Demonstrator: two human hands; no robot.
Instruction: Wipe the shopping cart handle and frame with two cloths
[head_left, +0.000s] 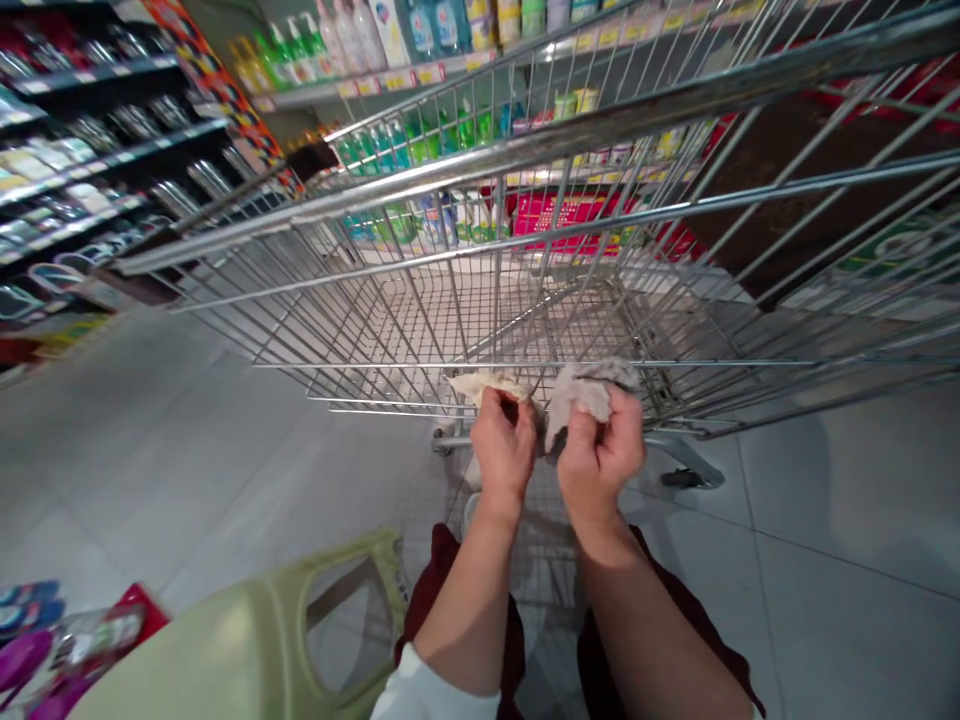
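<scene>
Cloths [564, 398] in fingers [624, 412] beside wire cart [420, 180]

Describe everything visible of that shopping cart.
The shopping cart looks like silvery metal: thin wire sides, a thick, scuffed top rail, a gridded bottom, small wheels. It stands on the tiled floor near stocked shelves. Apparently against its lower wires, the left hand holds a cream cloth, the right hand a greyish cloth.
</scene>
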